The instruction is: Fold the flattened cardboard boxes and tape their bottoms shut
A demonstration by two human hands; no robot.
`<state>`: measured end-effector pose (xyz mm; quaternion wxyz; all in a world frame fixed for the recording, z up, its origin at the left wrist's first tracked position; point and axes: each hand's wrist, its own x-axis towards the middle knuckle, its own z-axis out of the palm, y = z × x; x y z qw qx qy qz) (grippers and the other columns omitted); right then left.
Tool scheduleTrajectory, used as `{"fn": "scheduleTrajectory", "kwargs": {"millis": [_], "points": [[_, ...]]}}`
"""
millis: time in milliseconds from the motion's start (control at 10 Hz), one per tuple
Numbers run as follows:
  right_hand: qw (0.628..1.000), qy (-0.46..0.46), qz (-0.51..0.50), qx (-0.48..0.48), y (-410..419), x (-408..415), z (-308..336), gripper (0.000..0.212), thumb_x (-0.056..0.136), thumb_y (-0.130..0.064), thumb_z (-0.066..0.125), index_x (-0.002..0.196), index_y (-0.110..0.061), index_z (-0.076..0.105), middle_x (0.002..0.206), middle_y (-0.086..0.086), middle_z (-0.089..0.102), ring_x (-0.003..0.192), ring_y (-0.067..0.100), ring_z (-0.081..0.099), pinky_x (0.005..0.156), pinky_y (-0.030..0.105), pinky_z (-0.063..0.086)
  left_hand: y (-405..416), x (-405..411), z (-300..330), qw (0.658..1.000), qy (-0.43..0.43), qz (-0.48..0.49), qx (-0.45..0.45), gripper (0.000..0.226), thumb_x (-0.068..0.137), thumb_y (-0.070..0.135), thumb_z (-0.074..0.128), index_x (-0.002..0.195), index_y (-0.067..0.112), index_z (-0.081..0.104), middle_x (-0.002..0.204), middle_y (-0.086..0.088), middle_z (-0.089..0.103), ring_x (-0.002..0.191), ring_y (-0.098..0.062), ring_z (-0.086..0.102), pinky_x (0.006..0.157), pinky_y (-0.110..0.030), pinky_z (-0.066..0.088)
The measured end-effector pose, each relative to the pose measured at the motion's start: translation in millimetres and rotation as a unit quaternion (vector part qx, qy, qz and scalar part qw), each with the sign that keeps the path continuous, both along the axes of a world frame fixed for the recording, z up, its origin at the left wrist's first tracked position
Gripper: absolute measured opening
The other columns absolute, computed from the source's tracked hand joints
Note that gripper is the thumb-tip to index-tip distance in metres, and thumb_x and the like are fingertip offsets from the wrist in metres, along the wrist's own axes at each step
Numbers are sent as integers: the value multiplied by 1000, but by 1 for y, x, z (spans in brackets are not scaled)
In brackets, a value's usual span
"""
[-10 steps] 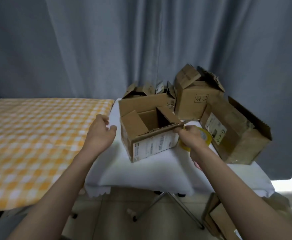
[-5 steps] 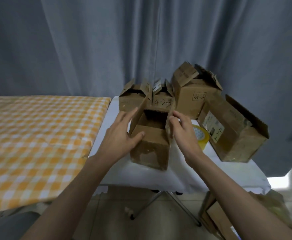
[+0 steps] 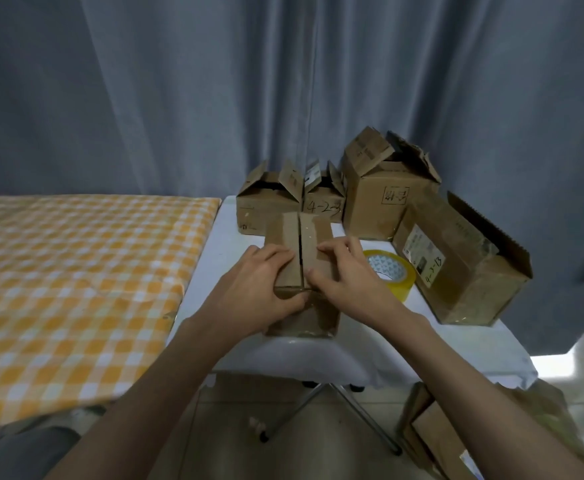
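On the white-covered bench (image 3: 457, 348), the left hand (image 3: 259, 289) and right hand (image 3: 349, 275) press spread fingers (image 3: 332, 247) flat on the two closed flaps of the small cardboard box (image 3: 301, 237), beside the tape roll (image 3: 392, 271), a box marked "4-3-13" (image 3: 457, 261) and, behind, one marked "4-2-3" (image 3: 323, 206).

Tape roll (image 3: 392, 271) partly behind right hand (image 3: 349, 275); floor cardboard (image 3: 436, 441) cut off.

One head-worn camera looks forward and down, close over both hands, the surface (image 3: 235, 237) just beyond them.
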<state>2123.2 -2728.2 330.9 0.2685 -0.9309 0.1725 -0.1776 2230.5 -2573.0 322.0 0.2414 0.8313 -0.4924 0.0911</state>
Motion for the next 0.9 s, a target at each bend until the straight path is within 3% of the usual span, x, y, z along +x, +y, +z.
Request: {"fn": "scheduleTrajectory", "kwargs": {"millis": [100,200,400,700,900], "points": [[997,43,58,-11,-3,-7,6,79,83,-38,73,149,-17,35,148,-4,33,131,10,37,102,19,31,7,-4,0,999,-9,47,-8,73,80,65,60,137,22,46,131,6,45,113,-12,44,90,-28,45],[995,52,80,-27,-5,1,4,89,80,-28,78,153,-13,29,155,2,30,141,16,31,108,17,24,11,3,-2,997,-17,69,2,70,84,63,58,140,23,44,132,5,44,115,-13,45,89,-28,46],[993,63,79,-54,3,44,-16,93,90,-28,66,159,-14,5,167,-1,-1,153,14,6,118,23,11,10,35,-5,994,-50,94,28,68,94,57,48,150,20,36,149,6,39,133,-15,40,99,-33,42],[993,79,40,-72,-4,74,-8,94,89,-38,64,159,-21,4,167,-4,-1,153,15,6,120,35,19,4,66,5,993,-66,84,57,76,88,67,42,149,21,40,147,2,45,129,-21,46,105,-35,38],[995,41,13,-95,-6,56,1,86,90,-46,59,159,-23,12,166,-1,10,152,19,11,123,40,18,10,60,16,988,-108,105,42,66,94,62,39,149,25,40,153,2,41,138,-20,37,115,-37,26]]}}
